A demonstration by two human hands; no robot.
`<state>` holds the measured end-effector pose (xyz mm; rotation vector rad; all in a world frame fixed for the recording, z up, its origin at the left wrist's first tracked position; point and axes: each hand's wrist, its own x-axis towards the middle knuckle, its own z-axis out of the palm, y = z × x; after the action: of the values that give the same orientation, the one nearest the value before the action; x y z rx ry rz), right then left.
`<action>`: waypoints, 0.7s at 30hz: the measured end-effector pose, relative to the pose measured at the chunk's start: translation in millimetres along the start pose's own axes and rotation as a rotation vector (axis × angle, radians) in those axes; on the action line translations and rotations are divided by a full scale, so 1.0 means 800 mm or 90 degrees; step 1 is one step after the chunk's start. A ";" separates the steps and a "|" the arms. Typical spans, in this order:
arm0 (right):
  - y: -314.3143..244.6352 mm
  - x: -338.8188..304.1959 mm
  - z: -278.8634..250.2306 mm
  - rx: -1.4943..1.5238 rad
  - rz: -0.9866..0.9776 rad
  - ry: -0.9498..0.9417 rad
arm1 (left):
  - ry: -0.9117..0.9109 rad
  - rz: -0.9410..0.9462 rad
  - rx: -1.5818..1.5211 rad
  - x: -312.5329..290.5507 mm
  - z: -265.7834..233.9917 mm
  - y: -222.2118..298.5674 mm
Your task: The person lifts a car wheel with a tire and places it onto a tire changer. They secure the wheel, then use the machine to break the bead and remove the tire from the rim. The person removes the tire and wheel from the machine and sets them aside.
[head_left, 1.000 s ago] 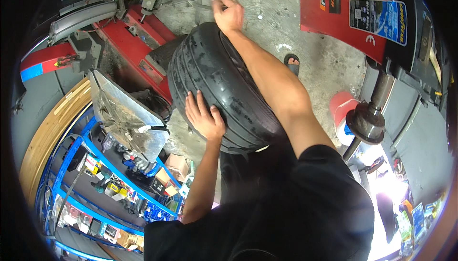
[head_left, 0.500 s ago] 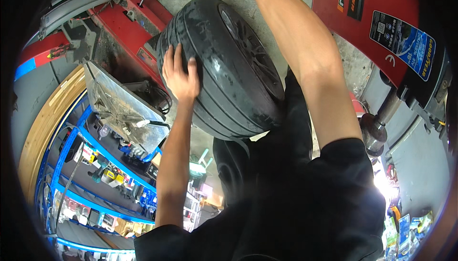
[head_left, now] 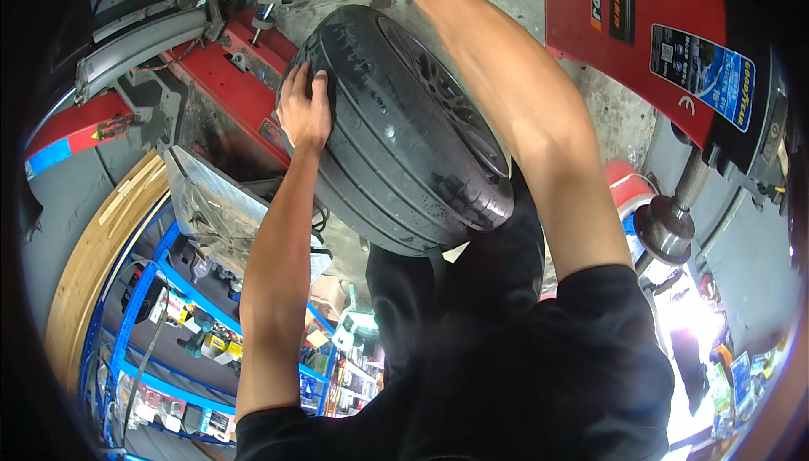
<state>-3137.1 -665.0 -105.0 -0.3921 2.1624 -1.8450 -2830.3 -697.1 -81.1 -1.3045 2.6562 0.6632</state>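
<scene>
One tyre (head_left: 383, 136) tilted near legs (head_left: 403, 284); left hand (head_left: 305, 114) open, fingers lightly bent over it, probably for balance; right hand beyond frame, grip can't tell.

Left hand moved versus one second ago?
Yes: the left hand has moved up and left in view, closer to the red machine beam.

Head-worn fisheye: looks down from close above, tyre (head_left: 383, 141) central.
</scene>
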 end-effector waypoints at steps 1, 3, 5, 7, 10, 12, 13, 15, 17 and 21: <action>-0.003 0.000 0.003 -0.005 0.041 -0.019 | -0.001 -0.004 -0.002 0.002 0.001 0.001; -0.007 0.000 0.005 0.009 0.040 -0.005 | 0.002 -0.008 -0.007 0.006 0.001 0.003; -0.008 -0.001 0.004 0.027 0.029 0.005 | -0.010 -0.022 -0.008 0.012 0.001 0.003; -0.005 -0.001 0.002 0.046 -0.004 0.021 | -0.004 -0.021 -0.004 0.019 0.002 0.002; 0.003 0.000 0.002 0.026 -0.018 0.050 | -0.014 -0.037 -0.001 0.031 0.001 0.000; 0.008 0.002 0.004 0.018 -0.054 0.083 | -0.012 -0.039 0.005 0.038 0.001 0.000; 0.011 0.003 0.005 0.014 -0.073 0.098 | -0.006 -0.031 0.004 0.039 0.000 0.001; 0.015 0.004 0.006 -0.016 -0.122 0.124 | -0.010 -0.028 -0.001 0.040 -0.001 0.002; 0.017 0.005 0.006 -0.036 -0.133 0.140 | 0.000 -0.016 0.018 0.038 -0.002 0.004; 0.015 0.005 0.008 -0.026 -0.083 0.139 | -0.006 -0.015 0.018 0.039 -0.003 0.008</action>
<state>-3138.6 -670.7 -117.9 -0.3628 2.3707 -1.9998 -2854.4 -717.7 -85.4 -1.3186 2.6286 0.6259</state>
